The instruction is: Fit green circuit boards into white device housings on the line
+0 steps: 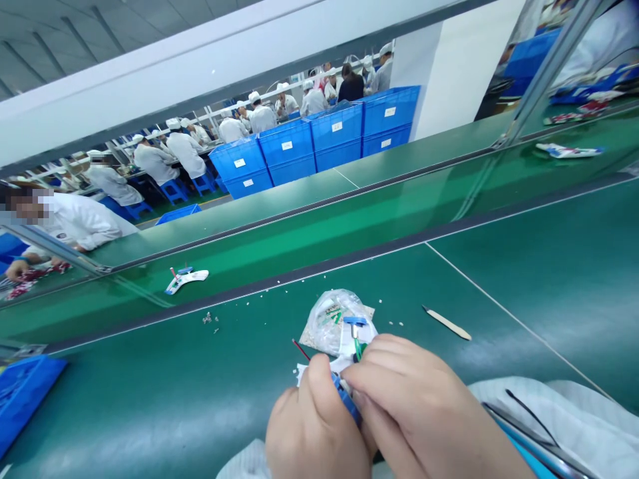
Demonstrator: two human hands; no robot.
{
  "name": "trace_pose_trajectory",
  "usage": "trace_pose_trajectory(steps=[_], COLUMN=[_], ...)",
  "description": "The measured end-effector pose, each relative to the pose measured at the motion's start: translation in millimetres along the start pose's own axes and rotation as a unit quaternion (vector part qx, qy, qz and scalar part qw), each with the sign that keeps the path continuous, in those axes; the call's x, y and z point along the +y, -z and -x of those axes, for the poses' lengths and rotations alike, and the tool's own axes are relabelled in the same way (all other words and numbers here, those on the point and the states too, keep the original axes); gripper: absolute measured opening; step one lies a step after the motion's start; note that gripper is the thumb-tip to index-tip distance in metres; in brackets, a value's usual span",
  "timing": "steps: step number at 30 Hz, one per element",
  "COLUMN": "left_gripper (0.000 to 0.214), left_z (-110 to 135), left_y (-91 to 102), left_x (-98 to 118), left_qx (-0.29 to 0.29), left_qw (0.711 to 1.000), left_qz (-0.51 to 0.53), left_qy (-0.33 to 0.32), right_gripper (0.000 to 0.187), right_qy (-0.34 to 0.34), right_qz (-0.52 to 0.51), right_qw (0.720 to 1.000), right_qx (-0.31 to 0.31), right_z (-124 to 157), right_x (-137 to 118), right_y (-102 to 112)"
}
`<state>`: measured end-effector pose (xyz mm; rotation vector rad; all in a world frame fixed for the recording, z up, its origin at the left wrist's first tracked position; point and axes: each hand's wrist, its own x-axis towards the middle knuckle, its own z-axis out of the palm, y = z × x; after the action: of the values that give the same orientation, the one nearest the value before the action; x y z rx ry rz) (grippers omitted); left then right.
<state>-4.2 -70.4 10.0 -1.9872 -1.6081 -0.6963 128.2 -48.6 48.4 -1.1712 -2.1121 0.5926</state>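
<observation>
Plastic part, blue and white, is gripped between your left hand and your right hand, above the near side of the green worktop. Just beyond both, a clear bag lies on the worktop. To its right rests a pale stick with a dark tip; farther back, at left, lies a curved white piece.

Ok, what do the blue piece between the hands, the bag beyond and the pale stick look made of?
Blue piece: likely plastic, smooth, evenly coloured, partly hidden.
Bag: seemingly clear plastic film, shiny, crinkled, see-through.
Pale stick: perhaps wood, matte cream; plastic possible.
</observation>
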Motion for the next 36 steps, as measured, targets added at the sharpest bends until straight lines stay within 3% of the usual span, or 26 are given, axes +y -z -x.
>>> trace_pose_trajectory(steps=[3,6,9,12,14,18,20,23,27,30,33,36], left_gripper=[0.023,0.026,0.06,0.087,0.08,0.057,0.05,0.042,0.039,0.037,0.035,0.033], left_z=[3,-3,-13,-24,-32,-56,-73,-101,-133,-145,-142,-129], left_y=[-4.1,-10.4,-19.4,-31.5,-44.6,-92.2,-124.4,-173.7,-227.2,-251.0,-257.7,-250.4], left_x=[-4,-4,-8,-28,-53,-126,-164,-213,-252,-266,-273,-276], left_qx=[0.006,-0.038,-0.156,-0.308,-0.364,-0.37,-0.36,-0.329,-0.306,-0.305,-0.301,-0.299], left_qw=[1.0,0.999,0.982,0.919,0.886,0.881,0.878,0.87,0.844,0.825,0.83,0.855], left_qz=[0.019,0.014,0.096,0.202,0.199,0.124,0.085,0.02,-0.047,-0.07,-0.063,-0.022], left_qy=[0.01,0.004,0.04,0.143,0.208,0.269,0.304,0.366,0.437,0.471,0.465,0.423], right_gripper=[0.026,0.026,0.024,0.023,0.024,0.029,0.021,0.031,0.025,0.013,0.018,0.022], right_qy=[-0.002,-0.005,-0.032,-0.123,-0.172,-0.306,-0.349,-0.36,-0.362,-0.368,-0.36,-0.346], right_qz=[-0.001,-0.011,-0.057,-0.083,-0.054,0.029,0.038,-0.004,-0.112,-0.168,-0.2,-0.226], right_qw=[1.0,1.0,0.996,0.986,0.984,0.938,0.916,0.917,0.921,0.914,0.911,0.907], right_qx=[0.013,0.003,-0.061,-0.076,-0.01,0.162,0.191,0.169,0.087,0.02,-0.035,-0.078], right_z=[1,-7,-33,-78,-113,-166,-174,-170,-155,-145,-134,-126], right_x=[-1,5,29,74,114,197,230,261,270,262,247,230], right_y=[-3,-8,-12,-7,6,42,53,49,23,12,12,13])
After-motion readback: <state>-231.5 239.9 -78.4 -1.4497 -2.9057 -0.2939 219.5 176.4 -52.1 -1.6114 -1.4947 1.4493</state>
